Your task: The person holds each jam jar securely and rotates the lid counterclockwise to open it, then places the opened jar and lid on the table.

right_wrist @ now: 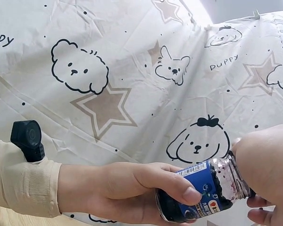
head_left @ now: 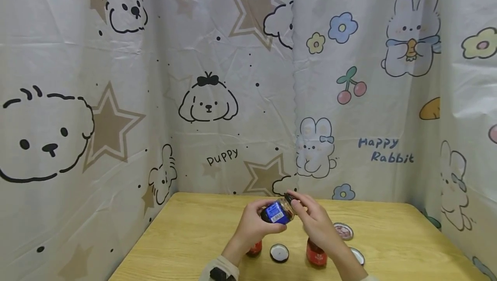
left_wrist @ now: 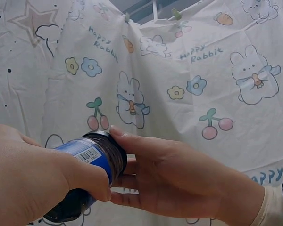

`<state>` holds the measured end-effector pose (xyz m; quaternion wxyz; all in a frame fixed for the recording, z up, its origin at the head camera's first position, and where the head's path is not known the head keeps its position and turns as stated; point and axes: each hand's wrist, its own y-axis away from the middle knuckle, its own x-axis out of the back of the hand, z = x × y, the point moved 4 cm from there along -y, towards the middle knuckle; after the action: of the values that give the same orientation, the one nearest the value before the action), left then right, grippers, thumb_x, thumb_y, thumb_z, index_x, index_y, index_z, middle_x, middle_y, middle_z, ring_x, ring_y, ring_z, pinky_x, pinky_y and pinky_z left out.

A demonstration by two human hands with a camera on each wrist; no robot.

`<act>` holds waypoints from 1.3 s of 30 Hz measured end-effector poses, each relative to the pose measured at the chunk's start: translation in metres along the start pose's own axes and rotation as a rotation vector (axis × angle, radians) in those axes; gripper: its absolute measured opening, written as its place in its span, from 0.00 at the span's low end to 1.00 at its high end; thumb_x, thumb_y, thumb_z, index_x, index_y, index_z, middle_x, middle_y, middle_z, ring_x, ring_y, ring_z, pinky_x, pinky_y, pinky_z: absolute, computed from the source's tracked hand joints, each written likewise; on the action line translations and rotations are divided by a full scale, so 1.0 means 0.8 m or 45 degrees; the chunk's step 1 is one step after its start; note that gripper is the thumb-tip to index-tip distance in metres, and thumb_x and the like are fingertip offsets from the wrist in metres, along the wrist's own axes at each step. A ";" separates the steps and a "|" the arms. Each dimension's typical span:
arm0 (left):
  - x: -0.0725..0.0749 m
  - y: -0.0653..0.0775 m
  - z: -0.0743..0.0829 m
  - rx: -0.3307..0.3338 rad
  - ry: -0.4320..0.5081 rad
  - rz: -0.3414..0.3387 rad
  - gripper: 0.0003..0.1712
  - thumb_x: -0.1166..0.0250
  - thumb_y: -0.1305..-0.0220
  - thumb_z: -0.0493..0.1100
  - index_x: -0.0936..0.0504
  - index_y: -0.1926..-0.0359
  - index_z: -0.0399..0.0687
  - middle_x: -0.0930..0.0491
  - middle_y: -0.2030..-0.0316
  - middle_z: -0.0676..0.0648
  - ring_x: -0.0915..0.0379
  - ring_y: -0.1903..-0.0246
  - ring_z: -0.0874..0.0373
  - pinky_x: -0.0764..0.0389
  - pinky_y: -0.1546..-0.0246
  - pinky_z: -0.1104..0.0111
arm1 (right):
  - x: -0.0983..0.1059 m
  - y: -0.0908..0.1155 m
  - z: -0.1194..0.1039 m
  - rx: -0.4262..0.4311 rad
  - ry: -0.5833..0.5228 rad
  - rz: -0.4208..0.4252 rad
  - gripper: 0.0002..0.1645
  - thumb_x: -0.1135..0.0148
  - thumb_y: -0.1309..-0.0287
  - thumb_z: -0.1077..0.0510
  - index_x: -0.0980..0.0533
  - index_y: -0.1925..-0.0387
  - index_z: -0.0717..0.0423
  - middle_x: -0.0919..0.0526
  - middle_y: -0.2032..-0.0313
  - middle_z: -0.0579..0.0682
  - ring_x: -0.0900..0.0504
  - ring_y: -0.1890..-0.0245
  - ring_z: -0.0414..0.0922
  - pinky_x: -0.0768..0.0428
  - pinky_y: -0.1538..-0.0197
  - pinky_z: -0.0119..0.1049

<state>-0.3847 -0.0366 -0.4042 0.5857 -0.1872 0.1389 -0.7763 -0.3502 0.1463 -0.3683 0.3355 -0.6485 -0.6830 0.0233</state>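
My left hand grips a glass jar with a blue label and dark contents, tilted above the table. Its mouth points up and to the right. At that mouth, my right hand holds a black lid between thumb and fingers. In the right wrist view the clear glass neck shows its threads, and the right hand hides most of the lid. From the left wrist side, the lid's dark rim appears right at the jar's mouth.
Below the hands, a red jar and another red jar stand on the wooden table, partly covered by the arms. A lid lies between them. Further right lie a patterned lid and a pale lid. Printed curtains surround the table.
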 end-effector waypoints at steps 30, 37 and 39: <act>0.008 -0.008 -0.004 0.022 0.009 -0.016 0.35 0.18 0.53 0.36 0.16 0.40 0.44 0.18 0.50 0.45 0.19 0.55 0.50 0.14 0.58 0.61 | -0.001 0.003 -0.005 0.080 -0.242 -0.177 0.26 0.50 0.19 0.55 0.31 0.26 0.53 0.30 0.32 0.64 0.36 0.85 0.36 0.32 0.82 0.31; 0.009 -0.008 -0.005 0.024 0.009 -0.022 0.35 0.18 0.54 0.35 0.15 0.41 0.45 0.18 0.50 0.45 0.19 0.56 0.51 0.14 0.58 0.61 | -0.002 0.002 0.000 0.015 -0.248 -0.203 0.26 0.50 0.19 0.55 0.31 0.25 0.49 0.28 0.34 0.64 0.38 0.85 0.37 0.34 0.81 0.29; 0.009 -0.008 -0.005 0.029 0.006 -0.022 0.35 0.17 0.54 0.35 0.15 0.41 0.45 0.18 0.50 0.46 0.19 0.55 0.50 0.14 0.58 0.61 | -0.002 0.001 -0.001 0.024 -0.246 -0.193 0.25 0.50 0.19 0.57 0.30 0.26 0.48 0.29 0.31 0.63 0.33 0.81 0.39 0.30 0.78 0.30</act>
<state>-0.3941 -0.0414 -0.4040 0.5809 -0.1799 0.1300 -0.7832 -0.3495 0.1447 -0.3690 0.2749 -0.5865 -0.7589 0.0668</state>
